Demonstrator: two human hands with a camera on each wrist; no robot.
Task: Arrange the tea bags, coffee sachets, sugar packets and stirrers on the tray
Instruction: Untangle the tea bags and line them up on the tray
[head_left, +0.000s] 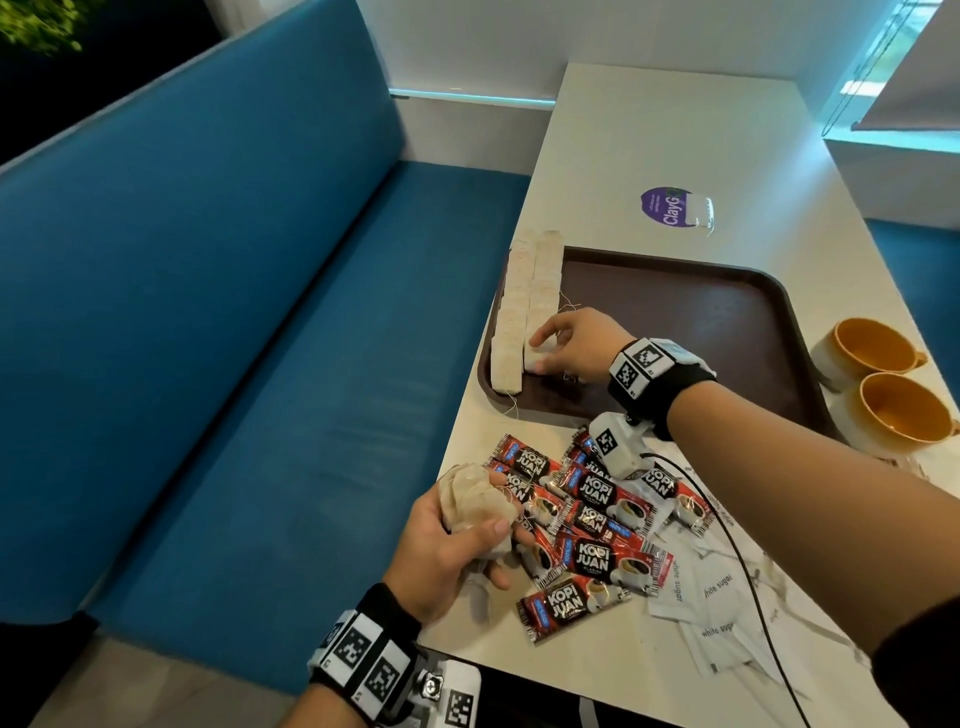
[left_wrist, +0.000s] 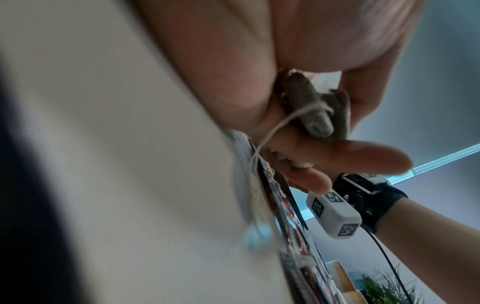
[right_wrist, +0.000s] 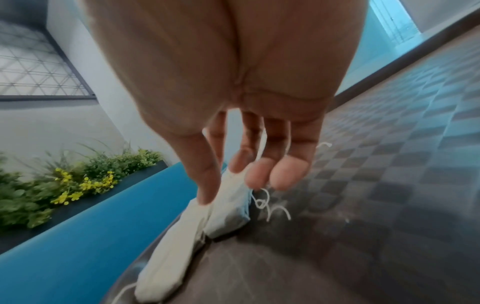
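Right hand (head_left: 569, 345) pressed a tea bag (head_left: 540, 355) down in the second row on the tray (head_left: 701, 312), fingers nearly straight | left hand (head_left: 447, 551) clutched a bunch of tea bags (head_left: 475, 501) over the counter (head_left: 675, 150) | risk: loose strings might snag and pull the rows crooked.

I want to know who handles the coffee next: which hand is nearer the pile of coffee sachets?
Left. The left hand holds a bunch of tea bags at the edge of the coffee sachets; the right hand is over the tray.
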